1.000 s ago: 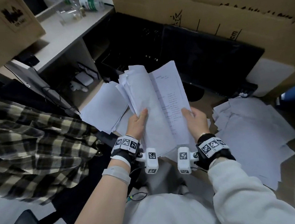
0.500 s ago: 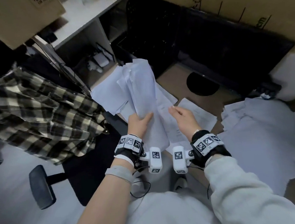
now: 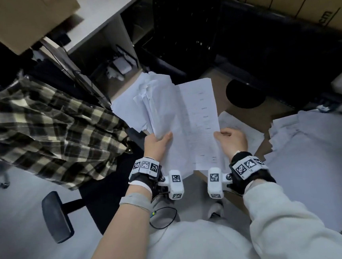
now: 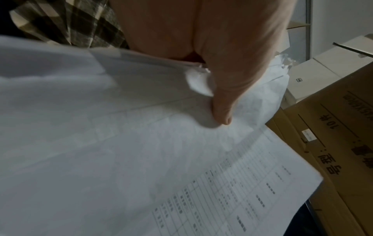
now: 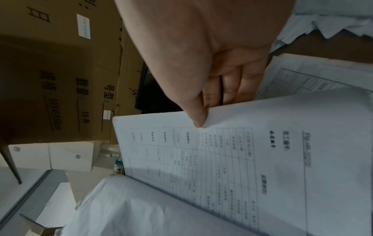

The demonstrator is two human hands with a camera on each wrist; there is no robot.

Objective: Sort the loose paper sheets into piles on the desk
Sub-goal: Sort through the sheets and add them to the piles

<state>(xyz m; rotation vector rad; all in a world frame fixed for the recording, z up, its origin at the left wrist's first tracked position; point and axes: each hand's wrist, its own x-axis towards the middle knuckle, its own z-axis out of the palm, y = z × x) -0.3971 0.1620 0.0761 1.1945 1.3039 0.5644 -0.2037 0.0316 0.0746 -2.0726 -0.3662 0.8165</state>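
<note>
Fingers (image 5: 226, 89) of the right hand (image 3: 232, 141) pinched one printed sheet (image 3: 201, 124); the left hand (image 3: 157, 145) gripped the paper bundle (image 3: 159, 103) above the tabletop (image 3: 247, 116)

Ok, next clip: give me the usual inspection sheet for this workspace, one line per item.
Surface: brown desk, mostly covered by paper.
Job's things: held stack in the left hand; printed sheet pinched by the right hand; right pile; left pile; single sheet lying between them.
Clutter: black round object on the desk.
Hands: left hand and right hand, both gripping paper.
Cables: thin black cable looping below the left wrist.
Surroundings: plaid shirt, chair armrest, cardboard boxes.
</note>
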